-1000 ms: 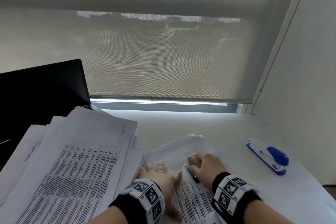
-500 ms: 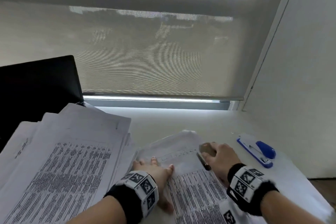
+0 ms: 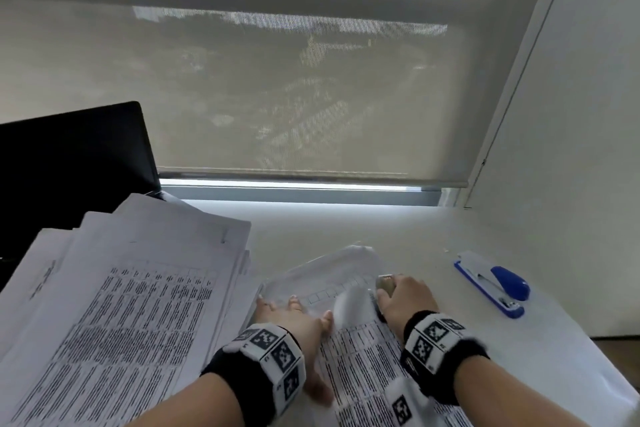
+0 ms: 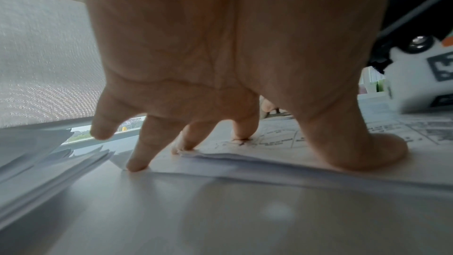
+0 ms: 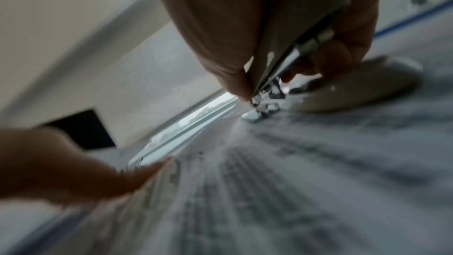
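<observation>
A set of printed sheets [image 3: 363, 360] lies on the white desk in front of me. My left hand [image 3: 291, 317] rests on its upper left part with spread, straight fingers; in the left wrist view the fingertips [image 4: 137, 166] press the sheet edge [image 4: 245, 157]. My right hand [image 3: 403, 302] grips a small metal stapler-like tool [image 3: 385, 282] at the sheets' top right corner. In the blurred right wrist view the tool [image 5: 282, 69] is tip-down on the paper [image 5: 282, 181], with its jaws nearly together. A fold of paper [image 3: 349, 303] rises between the hands.
A thick, fanned stack of printed papers [image 3: 138, 288] fills the left of the desk, in front of a black screen [image 3: 69, 156]. A blue stapler [image 3: 495, 284] lies right of my right hand. The window blind [image 3: 294, 97] is behind and a white wall [image 3: 571, 149] stands at the right.
My right hand has slid the tool to the right, away from the left hand, toward the sheets' top right corner. The left hand has stayed pressed on the paper.
</observation>
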Demonstrator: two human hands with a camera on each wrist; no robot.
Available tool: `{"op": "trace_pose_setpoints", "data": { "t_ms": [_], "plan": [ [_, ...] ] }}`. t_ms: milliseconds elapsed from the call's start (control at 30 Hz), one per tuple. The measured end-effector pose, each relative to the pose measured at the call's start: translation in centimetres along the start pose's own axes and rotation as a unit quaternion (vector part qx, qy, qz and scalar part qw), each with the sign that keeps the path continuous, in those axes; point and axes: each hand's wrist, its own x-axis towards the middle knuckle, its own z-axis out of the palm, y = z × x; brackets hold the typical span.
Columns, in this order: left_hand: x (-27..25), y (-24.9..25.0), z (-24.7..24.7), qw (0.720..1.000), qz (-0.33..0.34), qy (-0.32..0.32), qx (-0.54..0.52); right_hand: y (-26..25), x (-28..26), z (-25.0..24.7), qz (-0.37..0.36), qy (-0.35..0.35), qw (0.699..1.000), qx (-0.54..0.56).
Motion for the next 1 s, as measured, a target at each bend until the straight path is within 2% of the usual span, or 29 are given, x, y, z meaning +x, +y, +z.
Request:
{"op": "trace_pose_setpoints", "data": {
  "t_ms": [167,267,367,467,567,700,900,1000],
  "plan": [
    [-0.3,0.0,-0.6,1.000,-0.007,-0.025,0.000,-1.0,1.0,-0.1,0.055,0.045,0.996,0.045],
    [-0.2,-0.1,-0.6,0.999,-0.013,-0.033,-0.022,0.4,0.5,-1.8,0.051,0.084,0.993,0.064],
    [-0.4,0.3,-0.7,0.999,-0.027,-0.031,-0.019,2.9,-1.5,-4.6,0.037,0.083,0.992,0.089],
    [-1.8,1.9,-1.6,0.999,-0.041,-0.012,0.030,6.8,-5.3,-7.0,0.037,0.087,0.986,0.141],
    [-3.0,3.9,-2.0,0.998,0.000,0.033,0.045,12.0,-9.9,-8.4,0.081,0.083,0.981,0.156],
    [-3.3,7.0,-1.5,0.995,0.074,0.033,0.052,19.3,-15.8,-8.3,0.135,0.061,0.973,0.174],
    [-1.8,7.7,-1.2,0.998,0.053,0.029,-0.019,26.1,-22.2,-4.9,0.194,-0.068,0.959,0.193],
    [-1.4,8.2,-1.5,0.999,0.039,0.036,-0.008,27.4,-23.1,-2.3,0.204,-0.145,0.963,0.103]
  ]
}}
